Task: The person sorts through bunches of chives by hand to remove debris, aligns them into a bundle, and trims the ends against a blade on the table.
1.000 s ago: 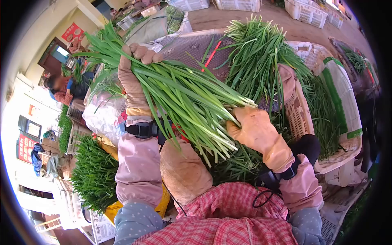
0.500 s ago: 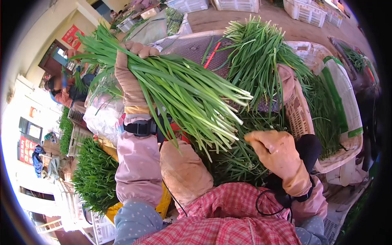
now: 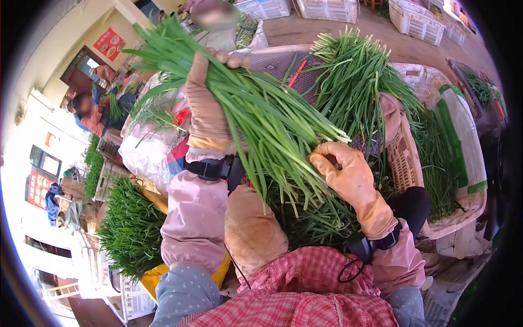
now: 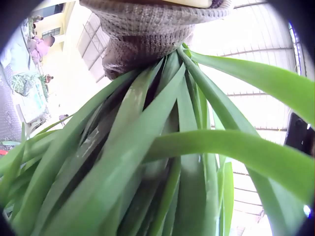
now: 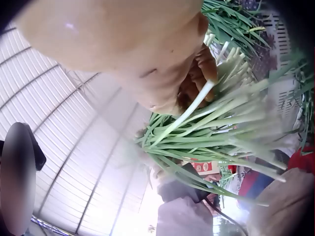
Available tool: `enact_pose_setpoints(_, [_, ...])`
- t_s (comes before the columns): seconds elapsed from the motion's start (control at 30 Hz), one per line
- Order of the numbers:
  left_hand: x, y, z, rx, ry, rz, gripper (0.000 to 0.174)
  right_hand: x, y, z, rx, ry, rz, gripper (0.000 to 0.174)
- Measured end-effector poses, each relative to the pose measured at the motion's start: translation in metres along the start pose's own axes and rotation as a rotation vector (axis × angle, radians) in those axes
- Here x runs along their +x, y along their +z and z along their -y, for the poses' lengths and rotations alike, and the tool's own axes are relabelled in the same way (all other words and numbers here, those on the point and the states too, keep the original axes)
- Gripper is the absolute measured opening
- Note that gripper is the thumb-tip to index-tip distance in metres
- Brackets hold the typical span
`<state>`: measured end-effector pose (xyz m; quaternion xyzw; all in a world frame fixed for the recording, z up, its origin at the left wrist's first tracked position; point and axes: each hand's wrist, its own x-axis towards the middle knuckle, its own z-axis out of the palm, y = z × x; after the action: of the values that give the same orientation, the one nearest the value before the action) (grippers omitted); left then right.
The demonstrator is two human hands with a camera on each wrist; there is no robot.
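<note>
A large bunch of garlic chives (image 3: 267, 120) spreads across the middle of the head view, leaves to the upper left and pale stem ends to the lower right. My left hand (image 3: 206, 106), in a brown knit glove, grips it around the leafy part. In the left wrist view broad green leaves (image 4: 147, 147) fan out below the glove. My right hand (image 3: 351, 171), in an orange rubber glove, is at the stem ends with thumb and fingers curled. The right wrist view shows its fingertips pinching one pale stalk (image 5: 194, 105) near its end.
Another pile of chives (image 3: 348, 82) lies behind on a dark patterned cover, beside a red strip (image 3: 297, 73). A plastic crate (image 3: 402, 163) stands at right. Loose stalks (image 3: 321, 220) lie beneath the bunch; more greens (image 3: 131, 229) stand at left. Another person (image 3: 92, 117) sits at far left.
My right hand drew away from the stem ends toward the lower right, then came back up to them. My left hand keeps its grip; the head view has shifted slightly.
</note>
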<state>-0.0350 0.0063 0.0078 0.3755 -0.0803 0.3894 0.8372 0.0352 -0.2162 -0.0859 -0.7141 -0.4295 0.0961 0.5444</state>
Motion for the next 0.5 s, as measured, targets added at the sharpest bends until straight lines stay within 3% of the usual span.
enact_pose_setpoints(0.03, [0.000, 0.000, 0.001, -0.002, -0.021, 0.017, 0.021, 0.001, 0.001, 0.001, -0.086, -0.020, 0.011, 0.013])
enact_pose_setpoints(0.07, [0.000, 0.001, 0.002, 0.014, -0.025, -0.040, 0.022, 0.001, 0.009, -0.010, -0.250, -0.204, -0.083, 0.010])
enact_pose_setpoints(0.1, [-0.001, 0.001, 0.002, 0.022, -0.021, -0.045, 0.022, 0.000, 0.012, -0.018, -0.242, -0.206, -0.078, 0.010])
enact_pose_setpoints(0.17, [0.001, 0.001, 0.001, 0.011, -0.014, -0.064, 0.022, -0.005, 0.011, -0.035, -0.709, 0.000, 0.063, 0.012])
enact_pose_setpoints(0.23, [0.006, -0.006, -0.007, 0.058, 0.007, -0.049, 0.023, -0.018, 0.005, -0.065, -0.904, 0.163, 0.272, 0.015])
enact_pose_setpoints(0.3, [0.010, -0.010, -0.011, 0.104, 0.020, -0.054, 0.026, -0.037, -0.001, -0.094, -1.084, 0.279, 0.613, 0.020])
enact_pose_setpoints(0.33, [0.011, -0.011, -0.011, 0.106, 0.022, -0.052, 0.026, -0.042, -0.010, -0.089, -1.084, 0.276, 0.611, 0.020])
enact_pose_setpoints(0.4, [0.013, -0.014, -0.010, 0.201, 0.014, -0.195, 0.030, -0.050, -0.042, -0.060, -0.745, 0.086, 0.545, 0.035])
enact_pose_setpoints(0.43, [0.014, -0.017, -0.010, 0.210, 0.014, -0.197, 0.030, -0.039, -0.053, -0.052, -0.453, 0.197, 0.589, 0.051])
enact_pose_setpoints(0.5, [0.019, -0.021, -0.005, 0.135, -0.081, -0.252, 0.032, -0.032, -0.049, -0.056, 0.458, 0.382, 0.244, 0.049])
